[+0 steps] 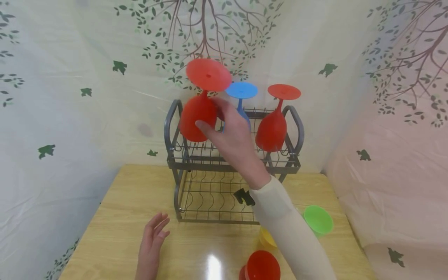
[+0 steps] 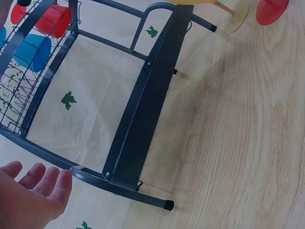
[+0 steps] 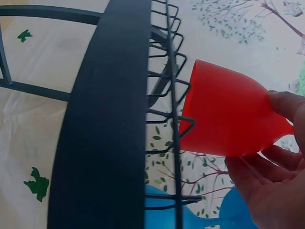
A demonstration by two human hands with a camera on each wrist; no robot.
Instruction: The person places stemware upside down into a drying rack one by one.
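My right hand (image 1: 232, 134) grips a red goblet (image 1: 198, 118) by its bowl, base up, over the left end of the dish rack's upper tier. In the right wrist view the thumb and fingers pinch the bowl (image 3: 224, 109) near the stem, with its rim close to the rack's wires. A blue goblet (image 1: 241, 91) stands upside down behind that hand, partly hidden. Another red goblet (image 1: 272, 130) is inverted at the tier's right end. My left hand (image 1: 153, 241) is held over the table's left part, fingers loosely bent, holding nothing.
The dark two-tier dish rack (image 1: 227, 167) stands at the back of the wooden table (image 1: 115, 217). A green cup (image 1: 318, 221), a yellow one (image 1: 268, 237) and a red one (image 1: 262, 266) are at the front right, near my right sleeve. Patterned cloth (image 1: 87, 128) hangs behind.
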